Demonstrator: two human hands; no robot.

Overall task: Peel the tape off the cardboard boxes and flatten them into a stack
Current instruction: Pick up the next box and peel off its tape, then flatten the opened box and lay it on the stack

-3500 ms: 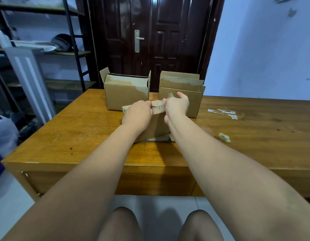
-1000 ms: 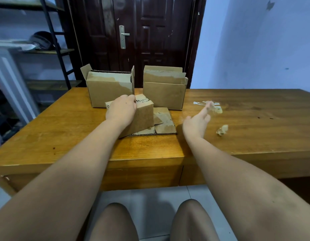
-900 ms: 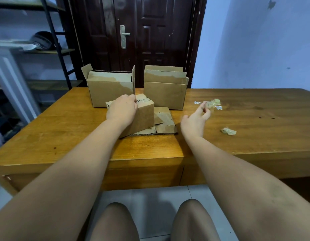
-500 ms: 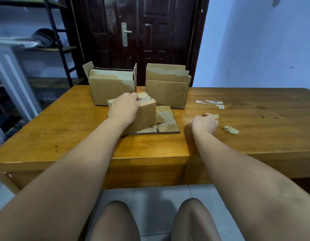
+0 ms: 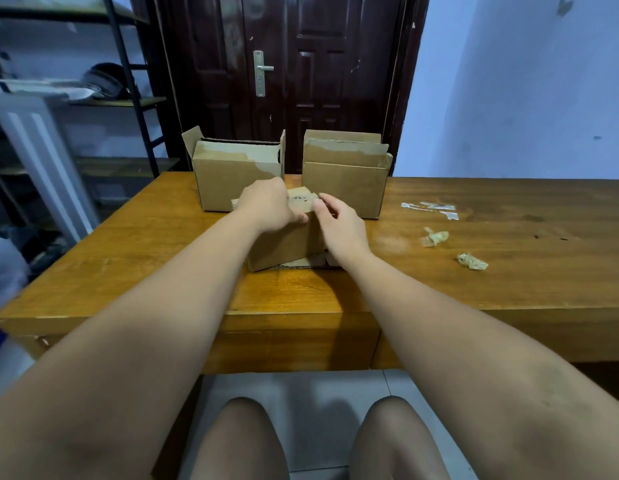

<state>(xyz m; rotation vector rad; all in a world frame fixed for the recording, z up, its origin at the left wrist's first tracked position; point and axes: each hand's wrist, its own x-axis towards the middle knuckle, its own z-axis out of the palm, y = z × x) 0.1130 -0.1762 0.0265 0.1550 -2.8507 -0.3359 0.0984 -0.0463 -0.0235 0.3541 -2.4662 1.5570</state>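
Observation:
A small cardboard box [image 5: 284,247] stands on flattened cardboard [image 5: 303,262] in the middle of the wooden table [image 5: 162,271]. My left hand [image 5: 266,207] grips its top left edge from above. My right hand [image 5: 339,220] is at the box's top right corner, its fingers loosely curled beside the taped top flap [image 5: 301,199]; whether they pinch the tape is hidden. Two bigger open boxes stand behind: one at the left [image 5: 232,174], one at the right [image 5: 346,178].
Crumpled tape scraps lie on the table at the right: one ball [image 5: 434,236], another [image 5: 472,261], and flat strips [image 5: 431,207] farther back. A dark door [image 5: 301,64] stands behind the table and a metal shelf [image 5: 128,81] at the left.
My right hand dropped a crumpled piece of tape on the table at the right and came back to the small box's top right corner. My left hand kept its grip on the box.

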